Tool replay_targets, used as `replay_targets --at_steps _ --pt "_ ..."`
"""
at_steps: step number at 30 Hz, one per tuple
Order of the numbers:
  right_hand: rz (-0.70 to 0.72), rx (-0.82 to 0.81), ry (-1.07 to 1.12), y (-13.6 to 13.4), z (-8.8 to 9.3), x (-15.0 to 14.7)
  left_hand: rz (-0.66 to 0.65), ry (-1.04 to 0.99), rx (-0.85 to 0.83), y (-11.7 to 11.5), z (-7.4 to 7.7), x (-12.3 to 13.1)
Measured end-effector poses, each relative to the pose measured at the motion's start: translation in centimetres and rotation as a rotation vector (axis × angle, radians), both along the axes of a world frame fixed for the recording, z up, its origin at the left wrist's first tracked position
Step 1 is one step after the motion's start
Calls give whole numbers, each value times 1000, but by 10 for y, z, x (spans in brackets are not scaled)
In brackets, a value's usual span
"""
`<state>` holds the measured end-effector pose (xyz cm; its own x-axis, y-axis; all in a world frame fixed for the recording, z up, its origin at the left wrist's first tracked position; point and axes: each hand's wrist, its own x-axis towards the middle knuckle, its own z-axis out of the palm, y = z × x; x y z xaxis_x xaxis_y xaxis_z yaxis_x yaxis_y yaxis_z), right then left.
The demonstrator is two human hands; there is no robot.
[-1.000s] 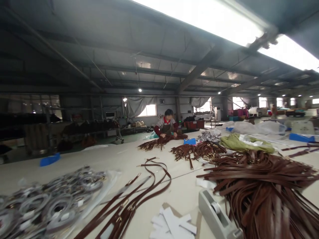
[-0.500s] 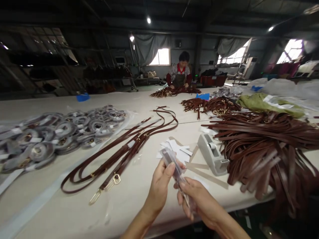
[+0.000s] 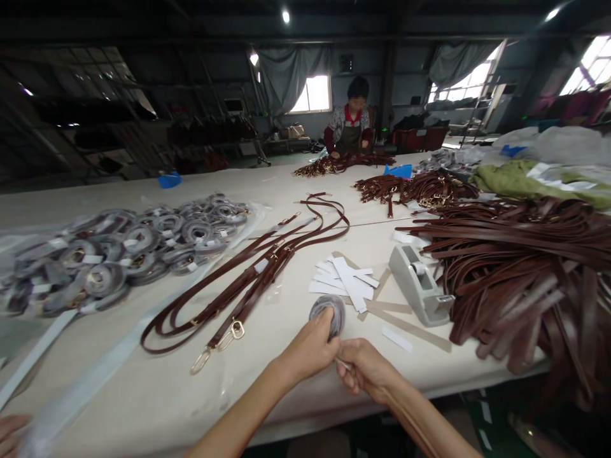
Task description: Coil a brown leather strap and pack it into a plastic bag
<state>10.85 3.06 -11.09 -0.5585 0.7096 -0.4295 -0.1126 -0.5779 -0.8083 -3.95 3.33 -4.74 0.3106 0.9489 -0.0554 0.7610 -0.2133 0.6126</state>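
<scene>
My left hand (image 3: 311,348) and my right hand (image 3: 366,367) meet at the table's near edge, both gripping a wrapped strap (image 3: 329,313) rolled into a grey coil in clear film. The coil stands just above my left fingers. A thin end of it runs under my right fingers. Just beyond lie white paper slips (image 3: 346,281) and a grey tape dispenser (image 3: 420,285). To the left of my hands, several loose brown straps (image 3: 248,280) with gold clips stretch across the table.
A heap of brown straps (image 3: 529,267) fills the right side. Wrapped grey coils (image 3: 119,251) pile up on the left. A person (image 3: 351,124) works at the far end with more straps (image 3: 415,187). Green cloth (image 3: 520,181) lies far right.
The view swung down from the ceiling to the table. My hands came into view holding a wrapped strap stretched out; it is now rolled into a coil and held lower, nearer the table.
</scene>
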Motion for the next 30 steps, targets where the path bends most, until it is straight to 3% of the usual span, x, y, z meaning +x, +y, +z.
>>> replay_targets --at_steps 5,13,17,19,22,23,25,30 --pt "20 -19 -78 1 -15 -9 -129 100 -136 7 -12 -19" --pt "-57 110 -284 0 -14 -9 -232 184 -201 13 -15 -28" --pt "-189 401 -450 -5 -8 5 -239 184 -205 19 -19 -28" --pt "-231 754 -504 -6 -7 12 -243 183 -206 24 -20 -26" --pt "-196 1439 -572 -3 -15 16 -255 190 -200 34 -21 -21" --pt "-197 1579 -593 -1 -19 16 -259 196 -198 37 -20 -20" --pt "-240 1653 -627 4 -28 15 -268 208 -201 42 -18 -18" --pt "-257 1620 -649 10 -39 13 -292 221 -247 52 -9 -19"
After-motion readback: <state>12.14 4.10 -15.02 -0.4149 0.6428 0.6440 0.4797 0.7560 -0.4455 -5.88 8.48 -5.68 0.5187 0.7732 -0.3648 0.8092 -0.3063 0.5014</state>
